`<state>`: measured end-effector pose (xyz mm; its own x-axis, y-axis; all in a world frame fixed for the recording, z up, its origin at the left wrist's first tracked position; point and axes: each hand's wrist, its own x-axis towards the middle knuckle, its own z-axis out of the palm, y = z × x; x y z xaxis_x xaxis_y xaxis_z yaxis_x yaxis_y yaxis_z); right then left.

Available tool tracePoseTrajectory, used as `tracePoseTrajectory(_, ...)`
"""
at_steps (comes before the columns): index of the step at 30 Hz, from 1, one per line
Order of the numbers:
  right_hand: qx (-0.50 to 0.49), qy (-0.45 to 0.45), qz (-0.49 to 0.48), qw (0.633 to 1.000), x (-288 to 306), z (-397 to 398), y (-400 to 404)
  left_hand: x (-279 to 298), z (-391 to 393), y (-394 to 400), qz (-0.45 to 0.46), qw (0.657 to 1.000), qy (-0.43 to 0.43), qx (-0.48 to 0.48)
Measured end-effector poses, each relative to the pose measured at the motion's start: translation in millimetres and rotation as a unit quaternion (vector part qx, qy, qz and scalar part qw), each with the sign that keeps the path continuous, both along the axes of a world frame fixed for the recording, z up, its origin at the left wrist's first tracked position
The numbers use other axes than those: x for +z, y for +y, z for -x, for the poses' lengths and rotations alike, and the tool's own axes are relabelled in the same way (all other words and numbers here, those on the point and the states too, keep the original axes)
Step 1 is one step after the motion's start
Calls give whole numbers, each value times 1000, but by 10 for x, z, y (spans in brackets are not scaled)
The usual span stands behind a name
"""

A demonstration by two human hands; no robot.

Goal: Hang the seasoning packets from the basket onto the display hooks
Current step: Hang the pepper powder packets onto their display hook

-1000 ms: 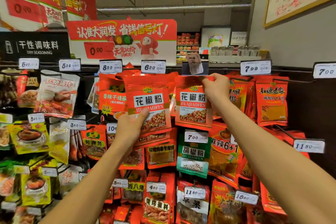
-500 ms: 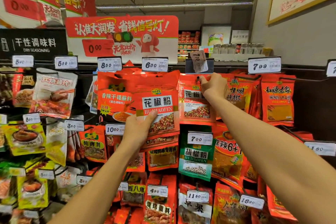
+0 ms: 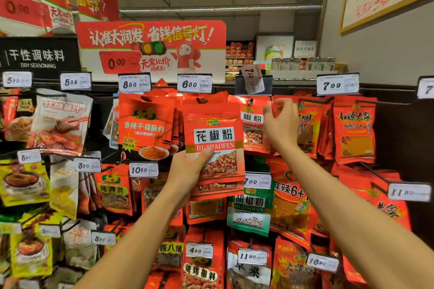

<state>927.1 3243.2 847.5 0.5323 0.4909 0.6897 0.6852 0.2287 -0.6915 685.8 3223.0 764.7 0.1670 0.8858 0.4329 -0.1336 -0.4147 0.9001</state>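
My left hand (image 3: 187, 172) grips a small stack of red seasoning packets (image 3: 215, 138) labelled HUAJIAOFEN by their lower left corner, in front of the display. One identical packet (image 3: 252, 125) hangs on the display hook (image 3: 250, 101) under the crooked 7.00 tag. Just right of that packet is my right hand (image 3: 283, 124), raised with fingers loosely spread and holding nothing. The basket is out of view.
Rows of hooks carry red, yellow and green seasoning packets with price tags (image 3: 195, 83) at their tips. A red promotional sign (image 3: 150, 47) stands above the rack. A grey wall (image 3: 375, 54) closes off the right side.
My right hand has let go of the packet it was holding at the hook and drawn slightly right; the packet now hangs there. My left hand has shifted its stack rightward.
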Motion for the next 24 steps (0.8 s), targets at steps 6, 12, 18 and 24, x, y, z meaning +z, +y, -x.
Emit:
tracePoseTrajectory(6, 306, 88, 54, 946, -169, 338, -421, -8, -222, -118, 14, 998, -9, -59)
tracePoseTrajectory(12, 259, 185, 3, 948, -9, 269, -355, 25, -90, -70, 57, 996, -57, 42)
tracePoseTrajectory(18, 230, 212, 13, 950, 306, 185, -210, 48, 223, 4, -2, 993, -12, 121)
tracePoseTrajectory(24, 180, 148, 45, 971, 328, 150, -190, 67, 345, 23, -13, 989, -9, 144)
